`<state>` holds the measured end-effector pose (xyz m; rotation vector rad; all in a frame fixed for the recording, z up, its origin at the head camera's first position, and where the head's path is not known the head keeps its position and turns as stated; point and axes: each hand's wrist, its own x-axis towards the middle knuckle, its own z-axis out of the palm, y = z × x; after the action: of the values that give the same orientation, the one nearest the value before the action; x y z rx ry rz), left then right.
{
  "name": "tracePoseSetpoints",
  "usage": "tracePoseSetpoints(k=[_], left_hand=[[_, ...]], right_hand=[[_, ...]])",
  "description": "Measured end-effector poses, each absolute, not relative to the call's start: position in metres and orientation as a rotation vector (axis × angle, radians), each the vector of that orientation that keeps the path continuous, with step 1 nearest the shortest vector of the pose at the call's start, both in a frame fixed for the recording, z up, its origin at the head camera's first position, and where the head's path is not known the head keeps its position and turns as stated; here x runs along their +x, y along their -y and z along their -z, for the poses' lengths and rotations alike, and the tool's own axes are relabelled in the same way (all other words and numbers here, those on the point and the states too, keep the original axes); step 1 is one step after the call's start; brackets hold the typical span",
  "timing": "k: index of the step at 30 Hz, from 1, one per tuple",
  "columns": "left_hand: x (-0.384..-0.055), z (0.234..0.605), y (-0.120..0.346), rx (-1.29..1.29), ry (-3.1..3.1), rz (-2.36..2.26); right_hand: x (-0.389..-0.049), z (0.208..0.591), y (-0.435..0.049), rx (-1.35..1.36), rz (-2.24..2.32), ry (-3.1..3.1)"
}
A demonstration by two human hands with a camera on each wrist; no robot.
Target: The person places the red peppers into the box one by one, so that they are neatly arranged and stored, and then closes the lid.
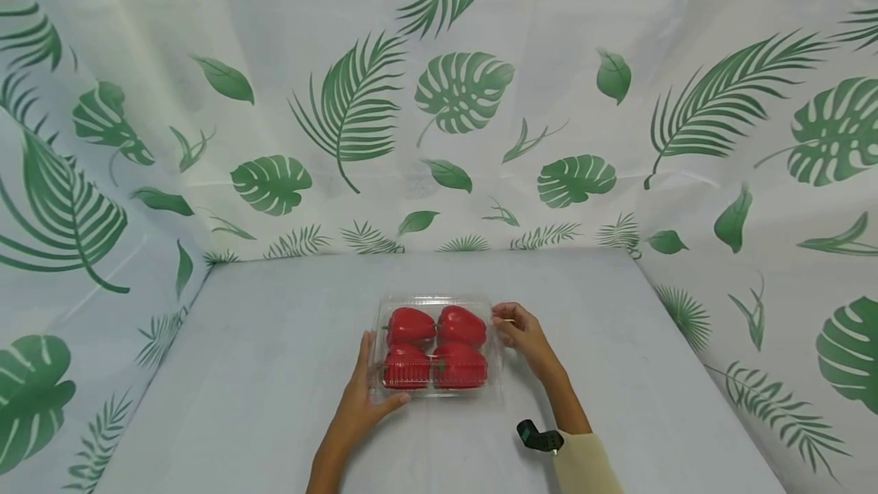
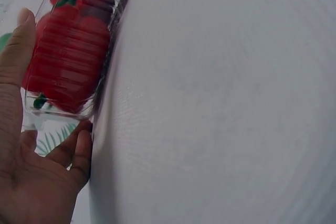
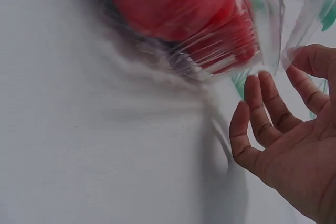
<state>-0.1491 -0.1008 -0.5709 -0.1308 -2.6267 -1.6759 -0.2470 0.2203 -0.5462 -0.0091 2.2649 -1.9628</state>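
Observation:
A clear plastic clamshell container (image 1: pixel 495 383) holds several red bell peppers (image 1: pixel 461 326) with green stems. Along its left side lies my left hand (image 1: pixel 357 406), fingers fairly straight and thumb at the front corner. The left wrist view shows that thumb reaching up past the container's wall, with the fingertips right by its lower end. My right hand (image 1: pixel 524 330) is at the back right corner. In the right wrist view its thumb and index finger pinch the edge of the clear lid (image 3: pixel 307 19), while the other fingers (image 3: pixel 239 124) are bent beside the container, holding nothing.
A pale cloth-covered table (image 1: pixel 274 341) lies under the container. White curtains (image 1: pixel 384 197) with green leaf prints enclose it at the back and both sides. On the right wrist is a black device (image 1: pixel 539 437), next to a cream sleeve (image 1: pixel 583 463).

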Motion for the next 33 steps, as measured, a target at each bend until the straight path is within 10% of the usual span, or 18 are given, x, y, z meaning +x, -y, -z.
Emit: tracePoseSetpoints(k=[33], left_hand=[[-0.149,0.570,0.103,-0.154,2.671,1.618]], right_hand=[[-0.180,0.561,-0.235,-0.299,1.831,-2.255]])
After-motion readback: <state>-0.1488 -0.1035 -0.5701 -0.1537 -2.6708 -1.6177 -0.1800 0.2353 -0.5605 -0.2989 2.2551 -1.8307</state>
